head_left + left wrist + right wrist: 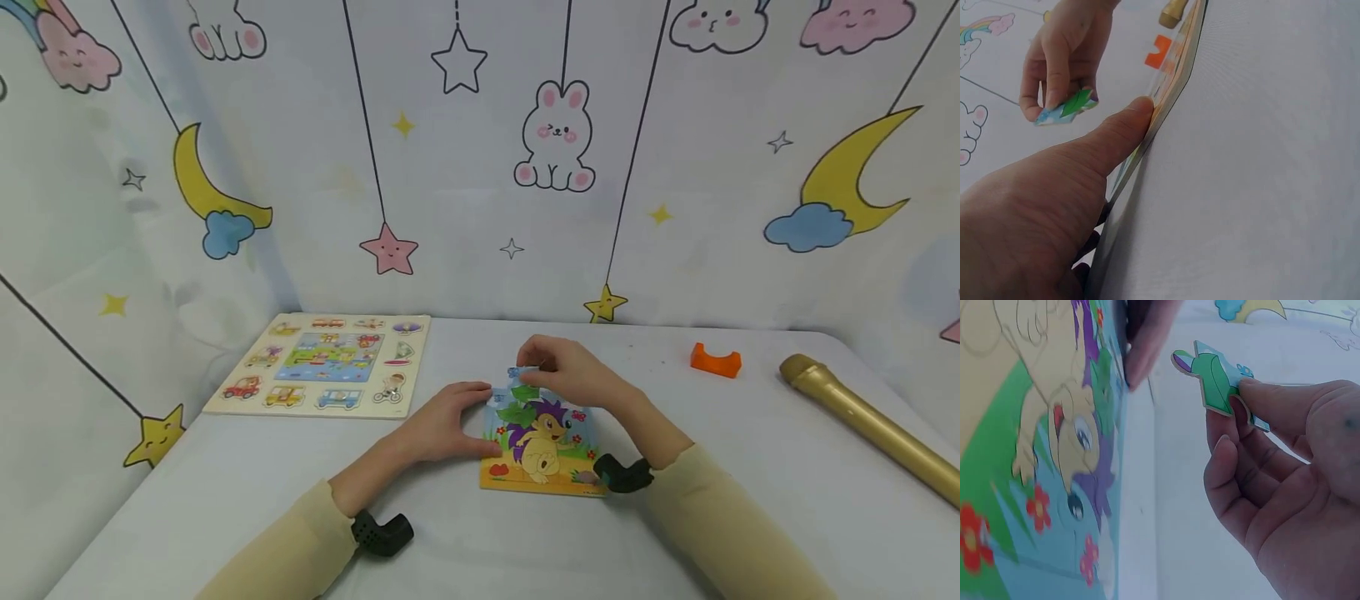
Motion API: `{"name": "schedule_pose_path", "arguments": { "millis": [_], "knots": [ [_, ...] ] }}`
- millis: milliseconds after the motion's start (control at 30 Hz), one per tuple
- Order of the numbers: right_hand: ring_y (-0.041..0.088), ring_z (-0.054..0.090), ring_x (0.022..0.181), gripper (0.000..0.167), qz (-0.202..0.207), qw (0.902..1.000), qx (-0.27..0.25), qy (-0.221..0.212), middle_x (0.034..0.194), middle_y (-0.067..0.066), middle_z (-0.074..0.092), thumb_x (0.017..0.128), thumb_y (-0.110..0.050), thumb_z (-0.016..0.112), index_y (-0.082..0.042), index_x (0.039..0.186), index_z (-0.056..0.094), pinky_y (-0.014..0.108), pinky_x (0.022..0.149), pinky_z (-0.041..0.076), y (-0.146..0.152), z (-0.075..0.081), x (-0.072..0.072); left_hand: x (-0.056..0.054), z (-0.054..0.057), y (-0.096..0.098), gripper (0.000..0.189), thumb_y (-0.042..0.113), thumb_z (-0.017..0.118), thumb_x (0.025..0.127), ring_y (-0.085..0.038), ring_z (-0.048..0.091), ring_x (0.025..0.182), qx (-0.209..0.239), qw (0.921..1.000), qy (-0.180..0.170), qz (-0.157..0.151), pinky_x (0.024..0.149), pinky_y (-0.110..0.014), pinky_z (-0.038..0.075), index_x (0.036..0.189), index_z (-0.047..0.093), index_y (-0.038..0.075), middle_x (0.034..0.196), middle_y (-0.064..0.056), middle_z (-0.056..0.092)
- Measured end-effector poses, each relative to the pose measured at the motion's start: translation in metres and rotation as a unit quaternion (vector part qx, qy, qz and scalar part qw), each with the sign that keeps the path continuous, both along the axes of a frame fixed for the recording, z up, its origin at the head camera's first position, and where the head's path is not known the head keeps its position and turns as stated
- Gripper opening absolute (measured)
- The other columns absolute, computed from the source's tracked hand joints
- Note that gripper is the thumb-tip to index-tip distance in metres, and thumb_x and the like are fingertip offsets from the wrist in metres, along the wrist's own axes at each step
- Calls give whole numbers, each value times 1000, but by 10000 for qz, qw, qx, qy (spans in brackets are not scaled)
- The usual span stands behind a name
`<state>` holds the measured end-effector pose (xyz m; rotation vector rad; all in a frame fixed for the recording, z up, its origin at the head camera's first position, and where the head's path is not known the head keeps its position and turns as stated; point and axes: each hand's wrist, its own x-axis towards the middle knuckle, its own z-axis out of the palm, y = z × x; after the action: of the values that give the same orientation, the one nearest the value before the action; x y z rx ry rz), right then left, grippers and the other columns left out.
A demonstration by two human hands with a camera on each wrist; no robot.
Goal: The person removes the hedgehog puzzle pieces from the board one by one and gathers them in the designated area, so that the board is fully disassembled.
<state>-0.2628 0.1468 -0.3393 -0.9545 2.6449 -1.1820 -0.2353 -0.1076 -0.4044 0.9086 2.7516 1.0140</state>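
Observation:
A jigsaw puzzle (542,457) with a purple-spined hedgehog, flowers and grass is in front of me in the head view. My left hand (441,427) grips it at its left side. The left wrist view shows the thumb (1125,128) on the board's edge and the other fingers partly hidden behind. My right hand (573,371) is at the puzzle's top edge. Between its thumb and fingers it pinches a puzzle piece (1215,381), light blue with a green leaf and a bit of purple. In the right wrist view this piece is apart from the board.
At the back left lies a larger board (247,410) with vehicle pictures around a blue scene. An orange notched block (716,362) sits at the back right. Beside it, a gold rod (870,417) runs off the right edge. A cartoon-printed cloth (465,183) rises behind the table.

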Motion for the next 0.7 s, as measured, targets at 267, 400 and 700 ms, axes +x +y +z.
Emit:
{"name": "schedule_pose_path", "arguments": {
  "millis": [267, 400, 700],
  "knots": [
    [20, 61, 89, 14, -221, 9990, 237, -313, 100, 2, 65, 98, -16, 68, -7, 108, 62, 35, 82, 55, 37, 2, 2, 1, 0, 2, 87, 49, 84, 78, -28, 35, 144, -109, 9999, -9, 16, 118, -44, 29, 146, 52, 4, 153, -6, 45],
    [21, 61, 86, 17, -276, 9978, 367, -480, 97, 3, 65, 98, -17, 68, -5, 109, 62, 36, 79, 56, 53, 3, 4, 1, 1, 2, 88, 49, 84, 78, -28, 34, 145, -153, 9999, 32, 31, 118, -44, 28, 147, 52, 4, 154, -7, 44],
    [23, 59, 85, 16, -489, 9924, 696, -889, 95, 5, 64, 98, -15, 67, -4, 109, 62, 32, 75, 56, 92, -7, -2, 0, 0, 1, 88, 49, 84, 79, -29, 35, 144, -83, 10000, 6, 17, 117, -45, 30, 146, 52, 3, 153, -8, 45]
  ]
}}
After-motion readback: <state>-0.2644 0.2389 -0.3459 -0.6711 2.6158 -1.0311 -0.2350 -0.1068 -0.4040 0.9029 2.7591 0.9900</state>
